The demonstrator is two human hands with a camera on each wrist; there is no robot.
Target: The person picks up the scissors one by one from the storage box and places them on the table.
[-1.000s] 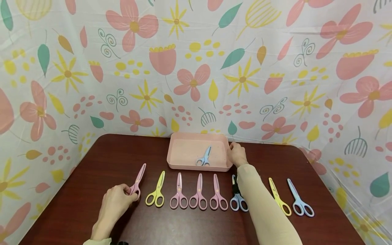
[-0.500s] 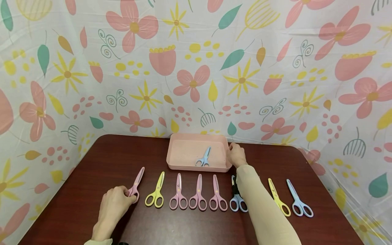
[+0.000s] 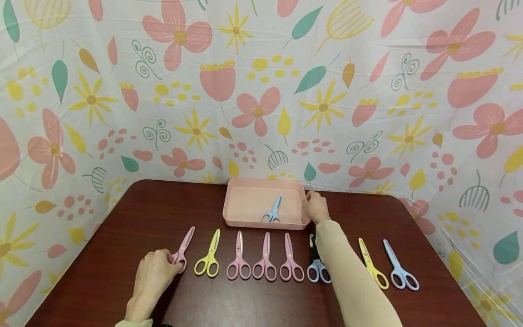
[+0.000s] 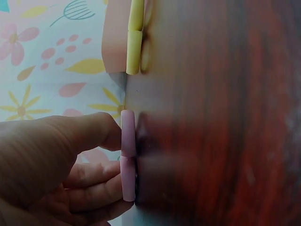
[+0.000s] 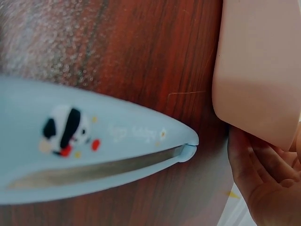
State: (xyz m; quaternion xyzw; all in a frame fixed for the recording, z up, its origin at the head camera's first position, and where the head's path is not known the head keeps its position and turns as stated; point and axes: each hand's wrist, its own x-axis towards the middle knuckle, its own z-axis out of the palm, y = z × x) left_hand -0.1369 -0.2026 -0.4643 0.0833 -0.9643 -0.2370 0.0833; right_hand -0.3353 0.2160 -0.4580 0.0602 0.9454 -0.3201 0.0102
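Note:
My left hand (image 3: 153, 274) pinches the handles of a pink pair of scissors (image 3: 187, 240) at the left end of a row, blades pointing away. In the left wrist view the thumb and fingers meet the pink handle loops (image 4: 127, 134), low over the table. My right hand (image 3: 316, 208) grips the right wall of a shallow pink tray (image 3: 265, 225). Fingers (image 5: 244, 162) show at the tray's corner in the right wrist view, with some hidden by it. One small light blue pair of scissors (image 3: 277, 206) lies inside the tray.
To the right run yellow scissors (image 3: 212, 252), several pink scissors (image 3: 266, 254), blue scissors (image 3: 314, 268) partly covered by my right forearm (image 3: 351, 268), then yellow scissors (image 3: 369, 263) and blue scissors (image 3: 396, 263). A flowered curtain (image 3: 257, 68) stands behind the dark wooden table (image 3: 135, 218).
The pink scissors in my left hand have shifted slightly toward me, with the hand lowering a little too. My right hand stays on the tray, which has barely moved.

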